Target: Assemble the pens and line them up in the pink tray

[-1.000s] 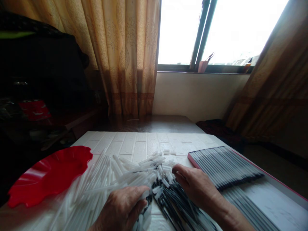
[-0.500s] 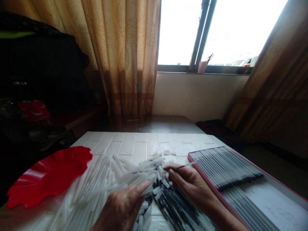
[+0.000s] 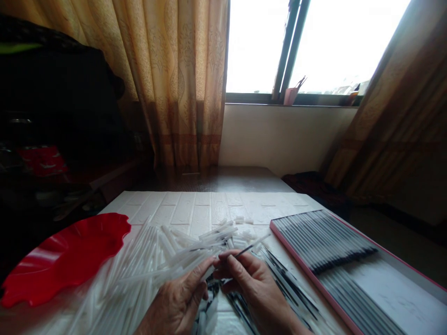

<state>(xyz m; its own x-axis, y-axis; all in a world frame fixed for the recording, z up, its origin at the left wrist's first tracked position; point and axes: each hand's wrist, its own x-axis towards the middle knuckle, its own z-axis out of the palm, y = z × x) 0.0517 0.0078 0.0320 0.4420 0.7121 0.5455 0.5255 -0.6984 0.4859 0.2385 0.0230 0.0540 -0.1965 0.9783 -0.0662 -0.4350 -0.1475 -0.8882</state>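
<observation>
My right hand [image 3: 249,281] pinches a thin pen refill [image 3: 254,244], dark near the fingers and pale toward its raised upper right end. Its fingertips meet those of my left hand [image 3: 181,295], whose thumb and fingers are closed together; what they hold, if anything, is hidden. Under and left of my left hand spreads a loose heap of long translucent tubes [image 3: 131,274]. Dark refills [image 3: 289,284] lie beneath and to the right of my right hand. Small pale caps or short tube pieces [image 3: 239,219] sit beyond the fingertips.
On the right, a red-edged shallow box [image 3: 291,258] contains rows of dark-tipped refills side by side. A red scalloped plate [image 3: 75,253] stands at the left. The white table cover [image 3: 200,211] has a brick pattern. Curtains [image 3: 178,83] and a window are behind.
My right hand has moved left and down with the refill, from near the box to my left hand's fingertips. Dark refills it covered now show. The view has shifted slightly.
</observation>
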